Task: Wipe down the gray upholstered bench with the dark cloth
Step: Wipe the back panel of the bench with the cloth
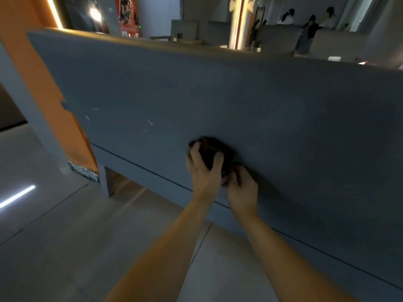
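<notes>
One dark cloth (212,150), bunched into a lump, sits against the upright gray panel of a single upholstered bench (283,101), just below the frame's centre. The cloth's long axis runs from about 10 o'clock down to 4 o'clock, roughly parallel to the seam (152,172) that crosses the panel beneath it.

Two bare hands work it. The left hand (204,171) is clamped over the cloth's upper end, with fingers curled over one side and thumb over the other, pressing it to the fabric. The right hand (243,194), touching the left at 4 o'clock from it, has its fingers curled round the cloth's lower end. Both forearms reach in from 6 o'clock.

The bench itself stretches from 10 o'clock toward 4 o'clock, with its top edge highest at the left. A few pale streaks mark the panel at 9 o'clock from the cloth.

One orange column (28,62) stands at the bench's left end, at 10 o'clock. The tiled floor (65,247) fills 7 to 8 o'clock and carries one bright light strip (17,196). One red poster (127,16) hangs at 11 o'clock. Beyond the top edge the scene is blurred.
</notes>
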`<state>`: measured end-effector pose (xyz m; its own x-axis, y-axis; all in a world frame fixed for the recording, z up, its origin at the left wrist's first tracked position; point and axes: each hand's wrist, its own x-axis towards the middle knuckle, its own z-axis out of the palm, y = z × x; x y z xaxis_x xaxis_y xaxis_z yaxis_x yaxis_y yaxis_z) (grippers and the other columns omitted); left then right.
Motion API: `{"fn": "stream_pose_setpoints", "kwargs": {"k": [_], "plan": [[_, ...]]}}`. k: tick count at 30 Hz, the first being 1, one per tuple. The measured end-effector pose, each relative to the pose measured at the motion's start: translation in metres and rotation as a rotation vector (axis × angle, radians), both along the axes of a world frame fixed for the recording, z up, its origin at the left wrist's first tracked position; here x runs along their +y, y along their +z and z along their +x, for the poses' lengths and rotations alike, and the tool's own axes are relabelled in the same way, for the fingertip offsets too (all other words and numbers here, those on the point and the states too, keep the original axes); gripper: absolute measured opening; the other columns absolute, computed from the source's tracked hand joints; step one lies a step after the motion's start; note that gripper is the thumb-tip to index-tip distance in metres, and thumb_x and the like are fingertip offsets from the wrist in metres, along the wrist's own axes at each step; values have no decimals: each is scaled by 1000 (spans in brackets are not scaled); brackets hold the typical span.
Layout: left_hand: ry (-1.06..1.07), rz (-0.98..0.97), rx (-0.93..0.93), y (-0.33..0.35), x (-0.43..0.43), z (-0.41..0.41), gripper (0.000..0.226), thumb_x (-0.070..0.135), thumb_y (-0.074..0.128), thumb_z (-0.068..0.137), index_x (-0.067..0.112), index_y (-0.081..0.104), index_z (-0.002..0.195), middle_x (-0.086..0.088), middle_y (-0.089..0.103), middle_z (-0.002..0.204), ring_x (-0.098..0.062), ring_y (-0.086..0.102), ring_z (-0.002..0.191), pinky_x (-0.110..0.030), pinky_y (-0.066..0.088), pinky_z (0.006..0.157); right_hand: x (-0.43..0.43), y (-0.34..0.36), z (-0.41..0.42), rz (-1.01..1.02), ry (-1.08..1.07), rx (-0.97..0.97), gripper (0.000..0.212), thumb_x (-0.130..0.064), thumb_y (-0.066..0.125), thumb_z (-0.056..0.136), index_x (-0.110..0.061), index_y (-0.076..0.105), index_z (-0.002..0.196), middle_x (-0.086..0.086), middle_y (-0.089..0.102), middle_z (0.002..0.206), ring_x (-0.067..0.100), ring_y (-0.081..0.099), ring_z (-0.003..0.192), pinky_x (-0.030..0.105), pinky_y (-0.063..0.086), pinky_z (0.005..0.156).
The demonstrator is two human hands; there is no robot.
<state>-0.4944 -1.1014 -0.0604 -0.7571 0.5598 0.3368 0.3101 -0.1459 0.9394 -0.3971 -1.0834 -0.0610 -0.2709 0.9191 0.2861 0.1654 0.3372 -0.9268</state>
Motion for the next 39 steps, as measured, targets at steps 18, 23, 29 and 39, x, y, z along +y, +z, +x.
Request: {"fn": "stream_pose_setpoints", "kwargs": {"k": [18,23,29,39], "plan": [[193,0,13,-22,-2,-15,29,16,60,97,22,54,125,1,57,121,-18,58,109,-29,51,91,1,-7,3,-45,0,-20,19,-11,52,98,-21,67,96,-7,69,85,12,66,79,45,58,78],[226,12,107,-13,22,-20,26,8,58,93,19,50,116,0,50,116,-20,54,103,-35,51,88,4,-12,-1,-32,-3,37,20,-6,52,98,-19,67,96,-1,69,84,19,68,77,49,59,75],[271,-238,7,-75,10,-26,19,12,57,94,21,46,106,2,46,110,-28,53,101,-47,51,84,10,-16,4,-77,31,0,18,-14,56,99,-28,66,94,-5,72,81,12,70,72,43,60,74],[276,83,106,2,18,-8,23,5,55,96,12,49,117,-6,49,115,-18,48,100,-24,44,84,8,-15,3,6,36,5,17,-5,51,96,-14,65,94,4,68,81,22,66,74,51,58,71]]}}
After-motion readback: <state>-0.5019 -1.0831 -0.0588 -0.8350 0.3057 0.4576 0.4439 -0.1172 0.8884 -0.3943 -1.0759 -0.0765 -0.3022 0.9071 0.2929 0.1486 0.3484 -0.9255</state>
